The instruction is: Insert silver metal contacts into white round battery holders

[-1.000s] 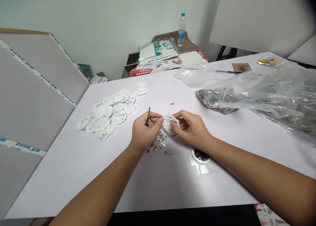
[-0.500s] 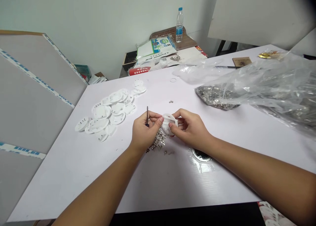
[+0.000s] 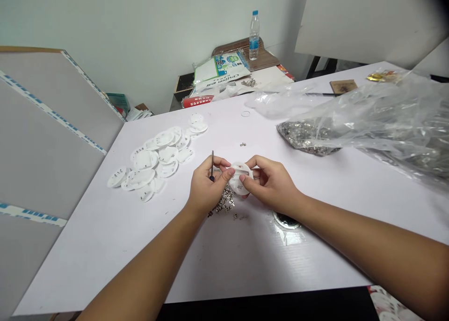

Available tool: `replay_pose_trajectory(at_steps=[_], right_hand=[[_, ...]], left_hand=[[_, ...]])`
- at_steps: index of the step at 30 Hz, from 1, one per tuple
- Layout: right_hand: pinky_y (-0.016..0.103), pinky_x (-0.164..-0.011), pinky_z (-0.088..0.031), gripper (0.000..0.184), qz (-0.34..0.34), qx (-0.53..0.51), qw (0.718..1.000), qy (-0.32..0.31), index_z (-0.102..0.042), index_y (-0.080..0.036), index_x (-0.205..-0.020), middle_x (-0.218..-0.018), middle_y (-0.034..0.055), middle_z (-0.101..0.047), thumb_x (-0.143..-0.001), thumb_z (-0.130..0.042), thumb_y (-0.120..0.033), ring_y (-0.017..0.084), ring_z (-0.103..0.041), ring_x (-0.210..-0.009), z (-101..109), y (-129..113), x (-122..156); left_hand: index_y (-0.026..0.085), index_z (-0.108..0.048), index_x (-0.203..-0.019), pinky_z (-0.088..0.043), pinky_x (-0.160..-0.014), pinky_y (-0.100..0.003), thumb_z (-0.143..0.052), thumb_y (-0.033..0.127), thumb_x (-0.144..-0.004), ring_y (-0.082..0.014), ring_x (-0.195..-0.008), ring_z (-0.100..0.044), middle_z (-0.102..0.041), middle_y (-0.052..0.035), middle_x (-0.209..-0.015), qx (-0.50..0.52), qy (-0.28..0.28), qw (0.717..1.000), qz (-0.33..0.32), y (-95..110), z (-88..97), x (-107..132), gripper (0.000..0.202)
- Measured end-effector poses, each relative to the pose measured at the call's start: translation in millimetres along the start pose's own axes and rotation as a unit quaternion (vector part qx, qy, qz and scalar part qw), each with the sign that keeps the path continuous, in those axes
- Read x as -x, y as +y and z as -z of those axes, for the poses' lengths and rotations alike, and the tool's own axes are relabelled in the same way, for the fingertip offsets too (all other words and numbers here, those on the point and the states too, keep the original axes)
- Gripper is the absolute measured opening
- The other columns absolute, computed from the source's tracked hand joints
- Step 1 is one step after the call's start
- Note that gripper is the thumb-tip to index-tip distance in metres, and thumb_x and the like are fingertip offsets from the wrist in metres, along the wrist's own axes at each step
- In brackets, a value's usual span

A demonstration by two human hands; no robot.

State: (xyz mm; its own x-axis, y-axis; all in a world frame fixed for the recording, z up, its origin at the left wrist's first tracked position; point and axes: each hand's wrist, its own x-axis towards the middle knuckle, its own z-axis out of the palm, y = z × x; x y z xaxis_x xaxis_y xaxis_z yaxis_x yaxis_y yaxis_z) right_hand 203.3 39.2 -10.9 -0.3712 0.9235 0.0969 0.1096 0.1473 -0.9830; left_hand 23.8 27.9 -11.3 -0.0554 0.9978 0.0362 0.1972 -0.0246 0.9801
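A round white plastic disc with slots [image 3: 240, 185] is held between my two hands above the table. My left hand [image 3: 209, 183] pinches its left edge with thumb and fingers. A thin dark screwdriver [image 3: 212, 164] also sticks up from the left hand, lodged between thumb and forefinger. My right hand [image 3: 268, 181] grips the disc from the right, its thumb resting on the face. Just below the disc lies a heap of small metal pieces [image 3: 226, 200], partly hidden by the left hand.
Left of my hands many similar white discs [image 3: 143, 178] lie piled. A clear plastic bag [image 3: 308, 136] of small metal parts spreads across the right side. A dark round object [image 3: 286, 219] sits under my right forearm. Behind the table stands a water bottle [image 3: 254, 38].
The disc has tilted slightly, showing more of its face. The screwdriver stands a little more upright and my left hand has shifted slightly to the right.
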Motion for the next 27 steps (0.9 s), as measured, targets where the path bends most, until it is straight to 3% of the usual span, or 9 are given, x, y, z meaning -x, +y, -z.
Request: replay_pose_trajectory(at_steps=[4, 7, 10, 14, 19, 24, 27], right_hand=[[0.022, -0.048, -0.048, 0.018, -0.020, -0.064, 0.997, -0.028, -0.052, -0.020, -0.086, -0.056, -0.0062, -0.053, -0.085, -0.065, -0.031, 0.015, -0.066, -0.054, 0, -2, 2], [0.024, -0.047, -0.050, 0.019, -0.031, -0.088, 0.995, -0.037, -0.051, -0.020, -0.084, -0.056, -0.0058, -0.055, -0.084, -0.066, -0.031, 0.013, -0.063, -0.050, -1, -2, 2], [0.022, -0.044, -0.048, 0.018, -0.023, -0.072, 0.996, -0.035, -0.051, -0.019, -0.084, -0.053, -0.0073, -0.051, -0.084, -0.066, -0.030, 0.011, -0.057, -0.045, 1, -1, 0], [0.020, -0.041, -0.043, 0.012, 0.007, -0.023, 1.000, 0.005, -0.053, -0.019, -0.084, -0.053, -0.0065, -0.052, -0.087, -0.061, -0.027, 0.009, -0.053, -0.043, 5, 1, -2], [0.022, -0.043, -0.041, 0.011, 0.037, -0.025, 0.999, 0.008, -0.053, -0.019, -0.086, -0.062, -0.0029, -0.057, -0.089, -0.059, -0.028, 0.010, -0.054, -0.048, 7, 3, 0], [0.023, -0.046, -0.038, 0.013, 0.117, 0.059, 0.991, 0.005, -0.056, -0.019, -0.088, -0.069, -0.0015, -0.055, -0.090, -0.060, -0.031, 0.009, -0.047, -0.051, 6, 0, 2], [0.024, -0.055, -0.044, 0.027, 0.173, 0.105, 0.979, -0.019, -0.056, -0.020, -0.097, -0.088, 0.0021, -0.058, -0.082, -0.070, -0.035, 0.011, -0.053, -0.066, 5, 0, 2]], left_hand=[[0.018, -0.061, -0.092, -0.045, -0.054, -0.022, -0.076, 0.037, -0.077, -0.0092, -0.059, -0.055, -0.061, -0.0015, -0.082, 0.065, -0.042, 0.997, 0.028, 1, 1.4, -1, 0.029], [0.016, -0.058, -0.082, -0.042, -0.053, -0.019, -0.079, 0.035, -0.075, -0.0066, -0.054, -0.050, -0.059, 0.0009, -0.070, 0.113, -0.083, 0.988, 0.058, -1, 3.9, -3, 0.029], [0.016, -0.060, -0.083, -0.038, -0.051, -0.018, -0.079, 0.034, -0.076, -0.0045, -0.049, -0.044, -0.055, 0.0034, -0.063, 0.116, -0.083, 0.989, 0.050, -1, 5.7, -4, 0.027], [0.018, -0.064, -0.089, -0.034, -0.049, -0.020, -0.076, 0.036, -0.079, -0.0049, -0.046, -0.039, -0.047, 0.0057, -0.055, 0.127, -0.090, 0.987, 0.041, 0, 8.8, -4, 0.024], [0.019, -0.065, -0.090, -0.025, -0.044, -0.020, -0.077, 0.033, -0.077, -0.0043, -0.042, -0.029, -0.033, 0.0086, -0.047, 0.136, -0.109, 0.983, 0.055, -1, 12.3, -4, 0.023], [0.017, -0.059, -0.081, -0.028, -0.045, -0.019, -0.078, 0.034, -0.075, -0.0042, -0.042, -0.034, -0.041, 0.0073, -0.049, 0.161, -0.088, 0.982, 0.055, -5, 8.1, -3, 0.026], [0.018, -0.054, -0.081, -0.026, -0.044, -0.018, -0.076, 0.033, -0.076, -0.0039, -0.041, -0.032, -0.040, 0.0082, -0.049, 0.177, -0.080, 0.979, 0.055, -6, 6.8, -2, 0.027]])
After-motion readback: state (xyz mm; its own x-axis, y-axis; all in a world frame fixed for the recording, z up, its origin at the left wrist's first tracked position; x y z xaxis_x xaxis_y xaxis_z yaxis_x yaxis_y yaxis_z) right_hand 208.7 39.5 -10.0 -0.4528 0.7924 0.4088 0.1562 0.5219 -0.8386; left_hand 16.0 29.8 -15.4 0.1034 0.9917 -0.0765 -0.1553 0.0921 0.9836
